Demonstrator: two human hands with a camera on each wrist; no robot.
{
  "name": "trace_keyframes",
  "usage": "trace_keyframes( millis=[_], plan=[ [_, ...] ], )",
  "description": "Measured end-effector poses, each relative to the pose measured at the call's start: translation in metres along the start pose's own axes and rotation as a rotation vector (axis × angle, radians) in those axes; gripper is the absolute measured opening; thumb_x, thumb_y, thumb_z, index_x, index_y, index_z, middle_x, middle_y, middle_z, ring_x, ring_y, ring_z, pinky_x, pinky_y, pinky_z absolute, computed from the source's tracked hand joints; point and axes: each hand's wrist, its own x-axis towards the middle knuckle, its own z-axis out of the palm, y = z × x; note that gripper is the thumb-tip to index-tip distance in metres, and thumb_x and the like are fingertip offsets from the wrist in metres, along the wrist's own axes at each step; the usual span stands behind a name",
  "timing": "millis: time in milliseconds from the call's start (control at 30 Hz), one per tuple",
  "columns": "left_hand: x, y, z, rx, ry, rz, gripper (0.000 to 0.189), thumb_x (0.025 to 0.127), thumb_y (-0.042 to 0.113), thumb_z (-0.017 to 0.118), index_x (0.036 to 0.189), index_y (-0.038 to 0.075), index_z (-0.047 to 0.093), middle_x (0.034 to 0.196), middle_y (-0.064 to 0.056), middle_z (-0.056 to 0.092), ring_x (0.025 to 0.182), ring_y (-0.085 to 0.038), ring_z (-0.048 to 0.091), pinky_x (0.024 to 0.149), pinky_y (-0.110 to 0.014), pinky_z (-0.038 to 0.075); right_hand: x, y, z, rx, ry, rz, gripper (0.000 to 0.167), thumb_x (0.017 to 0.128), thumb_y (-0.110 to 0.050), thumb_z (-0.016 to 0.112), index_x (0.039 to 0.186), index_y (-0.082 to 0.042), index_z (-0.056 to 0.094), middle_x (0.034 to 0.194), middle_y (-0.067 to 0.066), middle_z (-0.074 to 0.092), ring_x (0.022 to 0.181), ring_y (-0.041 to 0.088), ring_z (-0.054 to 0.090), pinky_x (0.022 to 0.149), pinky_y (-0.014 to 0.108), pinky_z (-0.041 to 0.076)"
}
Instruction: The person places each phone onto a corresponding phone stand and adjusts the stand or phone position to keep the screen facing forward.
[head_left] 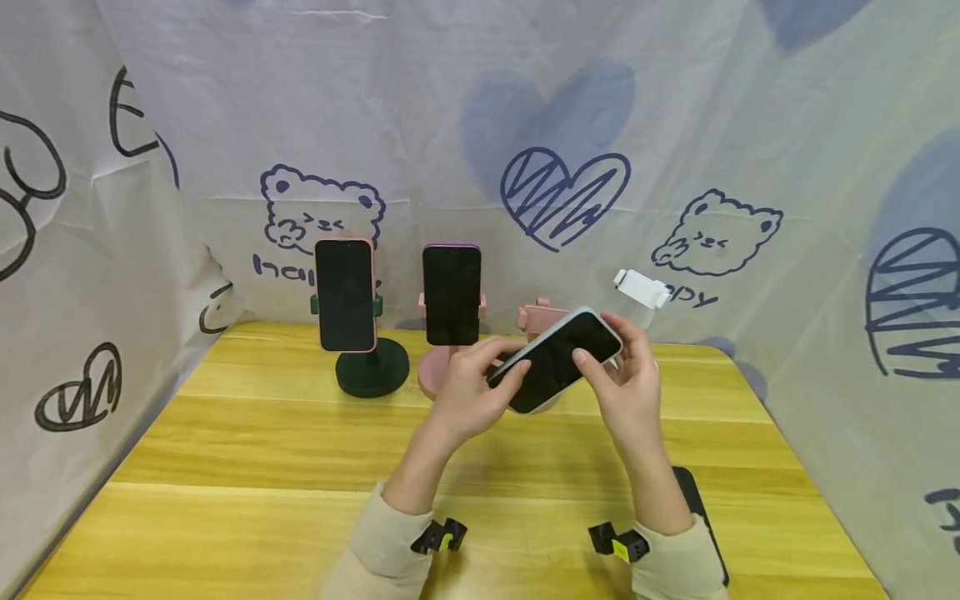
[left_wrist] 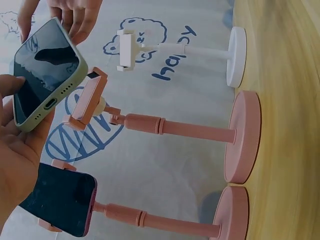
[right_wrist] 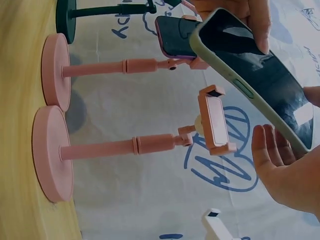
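Note:
Both hands hold a phone in a pale green case, tilted, above the table. My left hand grips its lower left end, thumb on the dark screen. On the upper right end, my right hand has its thumb against the screen and fingers around the far edge. Just behind the phone stands a pink phone stand, its clamp holding nothing and apart from the phone. In the right wrist view the same clamp sits beside the phone's lower edge.
To the left, a dark green stand bears a pink-cased phone. Next to it, another pink stand carries a purple-edged phone. A white stand is at the right. One dark flat object lies partly under the right forearm.

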Motion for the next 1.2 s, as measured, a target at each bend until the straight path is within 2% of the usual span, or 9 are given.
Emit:
trace_keyframes(
  millis=[233, 367, 467, 600, 767, 867, 1000, 1100, 1200],
  plan=[
    [0.000, 0.002, 0.008, -0.122, 0.111, -0.052, 0.018, 0.095, -0.002, 0.073, 0.113, -0.004, 0.072, 0.106, -0.016, 0.073, 0.090, -0.027, 0.071, 0.071, -0.030, 0.063, -0.001, 0.003, 0.006, 0.065, -0.010, 0.047, 0.045, 0.096, 0.010, 0.065, 0.140, 0.008, 0.054, 0.121, 0.000, 0.067, 0.112, 0.015, 0.064, 0.096, 0.022, 0.056],
    [0.000, 0.004, 0.014, -0.191, 0.173, -0.089, 0.020, 0.095, -0.004, 0.072, 0.115, -0.006, 0.070, 0.107, -0.019, 0.073, 0.089, -0.032, 0.072, 0.072, -0.030, 0.064, -0.002, 0.004, 0.008, 0.049, -0.032, 0.032, 0.038, 0.097, 0.008, 0.065, 0.134, 0.011, 0.057, 0.116, 0.000, 0.069, 0.107, 0.013, 0.066, 0.094, 0.022, 0.057],
    [0.000, 0.005, 0.018, -0.236, 0.207, -0.125, 0.021, 0.095, -0.004, 0.071, 0.116, -0.008, 0.069, 0.106, -0.022, 0.072, 0.089, -0.035, 0.071, 0.073, -0.030, 0.064, -0.002, 0.006, 0.008, 0.040, -0.042, 0.030, 0.032, 0.097, 0.009, 0.065, 0.128, 0.014, 0.060, 0.108, -0.001, 0.071, 0.098, 0.011, 0.069, 0.088, 0.022, 0.059],
    [0.000, 0.006, 0.022, -0.302, 0.228, -0.176, 0.022, 0.096, -0.005, 0.070, 0.117, -0.010, 0.067, 0.106, -0.026, 0.070, 0.092, -0.038, 0.071, 0.078, -0.033, 0.064, -0.002, 0.007, 0.008, 0.033, -0.054, 0.044, 0.026, 0.097, 0.008, 0.065, 0.123, 0.014, 0.062, 0.100, -0.003, 0.073, 0.090, 0.010, 0.071, 0.079, 0.024, 0.061],
    [-0.001, 0.007, 0.025, -0.350, 0.225, -0.210, 0.023, 0.097, -0.006, 0.068, 0.119, -0.011, 0.066, 0.108, -0.028, 0.068, 0.094, -0.038, 0.071, 0.080, -0.037, 0.064, -0.002, 0.008, 0.006, 0.009, -0.053, 0.055, 0.025, 0.097, 0.006, 0.066, 0.121, 0.014, 0.064, 0.099, -0.006, 0.075, 0.089, 0.010, 0.074, 0.075, 0.026, 0.063],
    [-0.001, 0.006, 0.026, -0.340, 0.223, -0.205, 0.023, 0.097, -0.006, 0.067, 0.120, -0.011, 0.066, 0.107, -0.027, 0.069, 0.092, -0.039, 0.071, 0.078, -0.036, 0.064, -0.002, 0.009, 0.006, 0.014, -0.052, 0.049, 0.024, 0.097, 0.008, 0.066, 0.120, 0.014, 0.064, 0.099, -0.006, 0.076, 0.088, 0.011, 0.075, 0.074, 0.027, 0.063],
    [-0.001, 0.005, 0.026, -0.285, 0.211, -0.167, 0.023, 0.098, -0.004, 0.067, 0.120, -0.009, 0.066, 0.108, -0.024, 0.069, 0.092, -0.037, 0.072, 0.075, -0.034, 0.065, -0.002, 0.008, 0.006, 0.025, -0.039, 0.028, 0.025, 0.096, 0.010, 0.066, 0.119, 0.016, 0.063, 0.099, -0.007, 0.077, 0.087, 0.010, 0.075, 0.074, 0.026, 0.063],
    [0.000, 0.003, 0.026, -0.211, 0.201, -0.116, 0.024, 0.099, -0.001, 0.066, 0.122, -0.006, 0.066, 0.113, -0.020, 0.068, 0.099, -0.033, 0.071, 0.082, -0.035, 0.064, -0.001, 0.007, 0.005, 0.020, -0.023, 0.007, 0.026, 0.095, 0.012, 0.067, 0.120, 0.017, 0.063, 0.101, -0.008, 0.077, 0.088, 0.009, 0.075, 0.075, 0.025, 0.063],
    [0.002, 0.000, 0.026, -0.149, 0.222, -0.045, 0.026, 0.103, 0.002, 0.061, 0.128, -0.004, 0.065, 0.121, -0.018, 0.067, 0.111, -0.032, 0.067, 0.094, -0.040, 0.061, -0.001, 0.006, 0.004, 0.002, -0.006, -0.015, 0.026, 0.094, 0.012, 0.068, 0.119, 0.018, 0.064, 0.098, -0.008, 0.076, 0.085, 0.007, 0.073, 0.074, 0.022, 0.062]
  ],
)
